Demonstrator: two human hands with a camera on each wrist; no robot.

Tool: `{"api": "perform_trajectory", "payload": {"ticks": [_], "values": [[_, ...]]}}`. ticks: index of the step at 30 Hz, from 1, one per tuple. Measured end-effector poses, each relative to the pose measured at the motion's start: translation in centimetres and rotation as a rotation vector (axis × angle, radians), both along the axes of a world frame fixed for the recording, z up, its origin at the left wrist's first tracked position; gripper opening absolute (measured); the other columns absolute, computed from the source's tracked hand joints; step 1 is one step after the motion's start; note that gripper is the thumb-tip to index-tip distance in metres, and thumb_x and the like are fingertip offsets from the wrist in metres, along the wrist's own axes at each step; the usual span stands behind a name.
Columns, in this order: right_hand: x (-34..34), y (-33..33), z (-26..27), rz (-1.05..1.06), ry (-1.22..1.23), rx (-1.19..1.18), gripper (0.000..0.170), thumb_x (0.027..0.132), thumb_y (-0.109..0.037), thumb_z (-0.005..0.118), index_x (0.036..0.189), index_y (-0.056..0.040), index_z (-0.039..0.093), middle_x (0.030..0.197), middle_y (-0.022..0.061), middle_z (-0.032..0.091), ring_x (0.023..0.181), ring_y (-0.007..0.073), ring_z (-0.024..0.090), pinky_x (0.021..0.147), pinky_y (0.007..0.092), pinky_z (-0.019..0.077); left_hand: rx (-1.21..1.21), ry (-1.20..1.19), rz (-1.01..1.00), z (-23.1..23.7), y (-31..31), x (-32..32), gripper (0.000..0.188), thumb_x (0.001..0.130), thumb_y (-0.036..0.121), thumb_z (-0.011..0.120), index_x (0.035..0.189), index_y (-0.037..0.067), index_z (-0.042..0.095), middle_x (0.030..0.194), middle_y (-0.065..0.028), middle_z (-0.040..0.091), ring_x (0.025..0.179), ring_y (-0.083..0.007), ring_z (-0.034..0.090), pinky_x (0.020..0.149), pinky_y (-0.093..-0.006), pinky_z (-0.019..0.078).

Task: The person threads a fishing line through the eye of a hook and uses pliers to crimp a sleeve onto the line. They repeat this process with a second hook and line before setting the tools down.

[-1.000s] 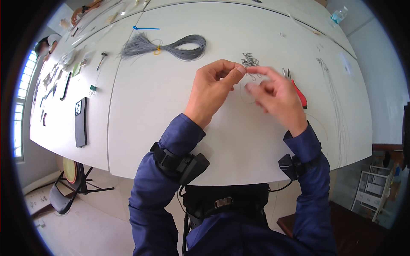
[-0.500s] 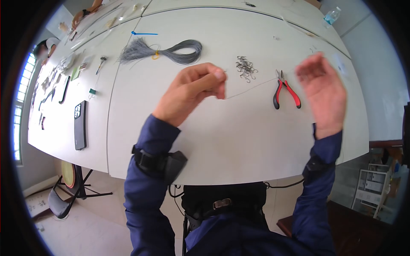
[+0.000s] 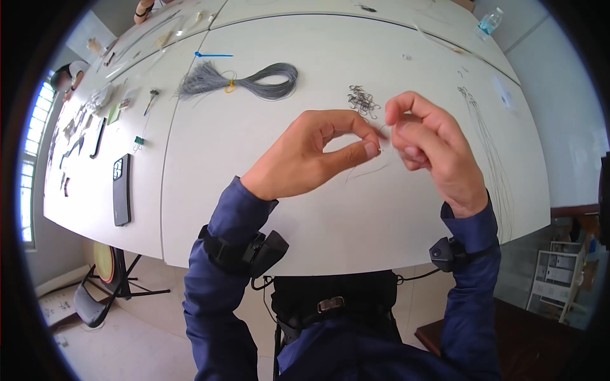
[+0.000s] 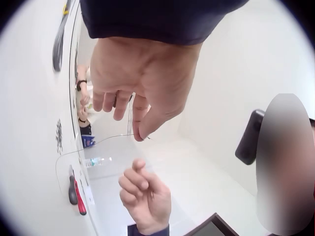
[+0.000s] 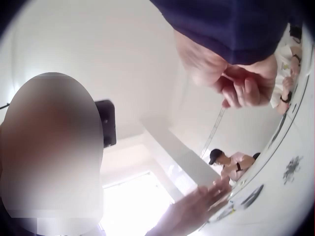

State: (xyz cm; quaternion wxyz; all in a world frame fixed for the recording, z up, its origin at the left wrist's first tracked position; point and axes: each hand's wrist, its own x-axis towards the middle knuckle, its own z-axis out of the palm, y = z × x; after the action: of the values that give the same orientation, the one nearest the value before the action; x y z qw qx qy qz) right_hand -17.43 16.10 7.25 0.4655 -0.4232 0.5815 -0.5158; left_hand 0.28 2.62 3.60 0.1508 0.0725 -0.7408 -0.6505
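Observation:
My left hand pinches a thin grey line between thumb and index finger, above the table. The line arcs away from the fingertips toward the tabletop in the left wrist view, and a short dark end pokes out past the thumb. Just to the right, my right hand is raised with its fingers curled, nothing visible in its grasp. Beyond both hands lies a pile of dark fish hooks. Red-and-black pliers lie on the table in the left wrist view; the right hand hides them in the head view.
A grey bundle of line, tied with a yellow band, lies at the back left near a blue cable tie. Long loose strands lie at the right. A phone is on the left table, and a bottle stands far right.
The right hand swung out to the right, open, then came back beside the left hand with curled fingers, covering the pliers. The left hand dipped left, then returned rightward, still pinching.

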Motion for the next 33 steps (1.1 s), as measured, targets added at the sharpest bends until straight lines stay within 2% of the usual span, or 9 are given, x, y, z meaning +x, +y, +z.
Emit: {"api": "perform_trajectory", "payload": {"ticks": [2,5,8,11,14,17,25,28,33], "values": [[-0.4,-0.2,-0.2,-0.060,0.035,-0.040,0.017,0.093,-0.010,0.045,0.104,-0.0055,0.058,0.068,-0.0075,0.040,0.061,0.0019,0.031,0.055,0.0201,0.0273,0.053,-0.005,0.070,-1.0,-0.5,0.2,0.014,0.099,0.011,0.065,0.100,-0.003,0.065,0.101,-0.0086,0.069,0.100,-0.0151,0.064,0.092,-0.0308,0.0493],[-2.5,0.3,-1.3,0.021,0.124,0.057,0.022,0.096,-0.014,0.050,0.112,-0.0025,0.060,0.076,-0.0024,0.056,0.068,0.0055,0.047,0.058,0.0222,0.0366,0.009,0.011,0.138,-1.9,-1.6,0.8,0.015,0.100,0.011,0.063,0.100,-0.003,0.064,0.095,-0.0076,0.070,0.093,-0.0150,0.066,0.088,-0.0298,0.0511],[-2.7,0.5,-4.1,0.043,0.786,-0.072,0.034,0.098,-0.020,0.058,0.125,0.0004,0.059,0.097,0.0061,0.068,0.089,0.0132,0.061,0.069,0.0274,0.0466,-0.103,-0.022,0.176,-2.2,-1.9,1.1,0.012,0.099,0.009,0.064,0.099,-0.003,0.065,0.095,-0.0068,0.070,0.092,-0.0148,0.066,0.087,-0.0295,0.0511],[-2.1,-0.7,-3.9,-0.058,0.890,-0.178,0.043,0.098,-0.023,0.062,0.134,0.0003,0.056,0.116,0.0116,0.069,0.109,0.0193,0.062,0.079,0.0321,0.0500,-0.266,-0.052,0.218,-2.4,-1.5,0.8,0.010,0.096,0.008,0.066,0.097,-0.002,0.067,0.089,-0.0071,0.071,0.086,-0.0142,0.066,0.077,-0.0293,0.0495],[-1.0,-2.4,-6.8,0.110,0.400,-0.237,0.032,0.099,-0.020,0.061,0.124,0.0001,0.062,0.103,0.0080,0.069,0.097,0.0152,0.063,0.076,0.0296,0.0492,-0.387,0.042,0.275,-3.2,-1.4,0.4,0.010,0.093,0.009,0.067,0.096,0.000,0.069,0.081,-0.0089,0.070,0.073,-0.0144,0.064,0.057,-0.0292,0.0455],[-1.0,-2.7,-5.4,0.213,0.252,0.103,0.025,0.099,-0.018,0.060,0.114,0.0008,0.065,0.091,0.0048,0.067,0.087,0.0119,0.063,0.077,0.0273,0.0487,-0.437,0.137,0.298,-4.1,-1.8,0.2,0.009,0.092,0.009,0.068,0.095,0.000,0.068,0.080,-0.0101,0.070,0.067,-0.0162,0.063,0.053,-0.0292,0.0434],[-0.5,-2.8,-7.1,0.030,0.287,-0.031,0.023,0.100,-0.019,0.060,0.104,0.0016,0.067,0.081,-0.0002,0.062,0.075,0.0067,0.055,0.071,0.0230,0.0452,-0.466,0.054,0.319,-3.7,-1.8,0.4,0.007,0.090,0.005,0.068,0.094,-0.001,0.068,0.083,-0.0125,0.070,0.068,-0.0198,0.065,0.051,-0.0305,0.0443],[-0.8,-2.9,-6.5,0.075,0.248,0.052,0.025,0.099,-0.022,0.060,0.107,0.0013,0.067,0.084,0.0019,0.064,0.079,0.0090,0.058,0.073,0.0252,0.0468,-0.439,-0.013,0.281,-2.8,-1.1,0.4,0.006,0.090,0.001,0.067,0.095,-0.002,0.069,0.088,-0.0086,0.073,0.085,-0.0177,0.068,0.082,-0.0298,0.0519],[-1.6,-2.8,-6.7,0.069,0.360,0.051,0.027,0.100,-0.023,0.061,0.110,0.0014,0.067,0.087,0.0037,0.066,0.082,0.0106,0.060,0.075,0.0266,0.0481,-0.471,-0.024,0.322,-3.0,-1.3,0.5,0.006,0.090,0.000,0.068,0.095,-0.001,0.069,0.089,-0.0091,0.073,0.085,-0.0189,0.068,0.081,-0.0300,0.0523]]}}
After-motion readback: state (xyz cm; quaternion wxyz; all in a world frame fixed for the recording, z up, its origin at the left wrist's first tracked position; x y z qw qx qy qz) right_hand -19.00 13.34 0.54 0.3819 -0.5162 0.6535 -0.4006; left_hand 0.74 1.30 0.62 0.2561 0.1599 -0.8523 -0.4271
